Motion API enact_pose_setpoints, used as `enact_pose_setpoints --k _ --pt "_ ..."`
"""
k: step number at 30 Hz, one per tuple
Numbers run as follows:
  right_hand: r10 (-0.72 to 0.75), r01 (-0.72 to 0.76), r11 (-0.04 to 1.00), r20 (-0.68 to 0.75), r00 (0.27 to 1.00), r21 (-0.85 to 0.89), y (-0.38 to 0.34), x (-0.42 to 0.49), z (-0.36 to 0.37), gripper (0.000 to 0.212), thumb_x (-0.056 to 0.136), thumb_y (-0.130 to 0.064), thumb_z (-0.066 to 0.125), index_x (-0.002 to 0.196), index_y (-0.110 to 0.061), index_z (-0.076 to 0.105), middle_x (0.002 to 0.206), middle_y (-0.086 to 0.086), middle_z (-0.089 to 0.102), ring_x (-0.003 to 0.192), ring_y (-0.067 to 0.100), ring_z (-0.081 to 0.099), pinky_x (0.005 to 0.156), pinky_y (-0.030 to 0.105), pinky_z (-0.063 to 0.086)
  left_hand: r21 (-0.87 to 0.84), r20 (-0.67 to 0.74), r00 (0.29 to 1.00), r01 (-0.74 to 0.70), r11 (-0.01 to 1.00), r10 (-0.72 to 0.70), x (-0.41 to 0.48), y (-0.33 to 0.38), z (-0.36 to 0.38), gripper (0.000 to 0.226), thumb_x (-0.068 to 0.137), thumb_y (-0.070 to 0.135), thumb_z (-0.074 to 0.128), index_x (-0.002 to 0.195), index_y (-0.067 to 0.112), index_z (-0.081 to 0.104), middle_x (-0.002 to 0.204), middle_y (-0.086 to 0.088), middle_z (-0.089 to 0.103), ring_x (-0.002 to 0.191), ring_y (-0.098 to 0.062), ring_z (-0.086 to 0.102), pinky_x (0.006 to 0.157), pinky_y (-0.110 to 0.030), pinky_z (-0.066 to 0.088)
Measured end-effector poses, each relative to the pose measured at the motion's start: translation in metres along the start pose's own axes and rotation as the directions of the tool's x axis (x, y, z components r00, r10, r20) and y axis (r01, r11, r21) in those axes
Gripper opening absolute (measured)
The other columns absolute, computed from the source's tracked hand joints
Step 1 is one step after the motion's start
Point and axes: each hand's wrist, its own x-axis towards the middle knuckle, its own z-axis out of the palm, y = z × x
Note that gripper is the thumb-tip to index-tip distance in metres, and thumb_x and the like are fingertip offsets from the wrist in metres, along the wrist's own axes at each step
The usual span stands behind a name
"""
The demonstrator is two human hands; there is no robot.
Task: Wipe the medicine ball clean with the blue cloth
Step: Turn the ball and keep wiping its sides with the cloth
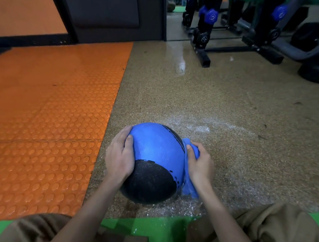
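Two hands work here. Fingers of the right hand [200, 163] clench the bunched blue cloth [189, 184] against the right side of the round blue-and-black rubber medicine ball [154, 162]. The left hand [119, 156] lies spread on the other side, probably to steady the ball on the speckled brown floor [228, 109].

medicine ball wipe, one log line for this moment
left hand: steadies medicine ball | right hand: grips blue cloth against ball's right side
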Motion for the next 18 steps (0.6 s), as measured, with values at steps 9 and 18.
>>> enact_pose_setpoints --k 9,18 --pt "-0.425 0.487 0.818 0.248 0.870 -0.308 -0.100 0.002 0.019 0.023 0.091 -0.038 0.048 0.108 -0.027 0.060 0.107 0.007 0.054 0.092 0.030 0.058 0.071 0.034 0.044 0.104 0.034 0.995 -0.095 0.990 0.092 -0.002 0.010 0.009 0.060 0.084 0.032 0.026 0.133 0.011 0.053 0.141 -0.003 0.049 0.133 -0.016 0.041 0.110 -0.023 0.021" --pt "-0.585 0.634 0.665 0.252 0.771 -0.395 -0.069 0.004 0.006 0.041 0.088 -0.047 0.043 0.122 -0.030 0.057 0.121 -0.002 0.055 0.100 0.027 0.047 0.082 0.038 0.044 -0.206 -0.151 0.983 0.071 0.976 -0.103 0.005 0.011 0.012 0.045 0.087 0.027 0.032 0.113 0.012 0.067 0.117 -0.005 0.066 0.112 -0.021 0.058 0.096 -0.026 0.038"
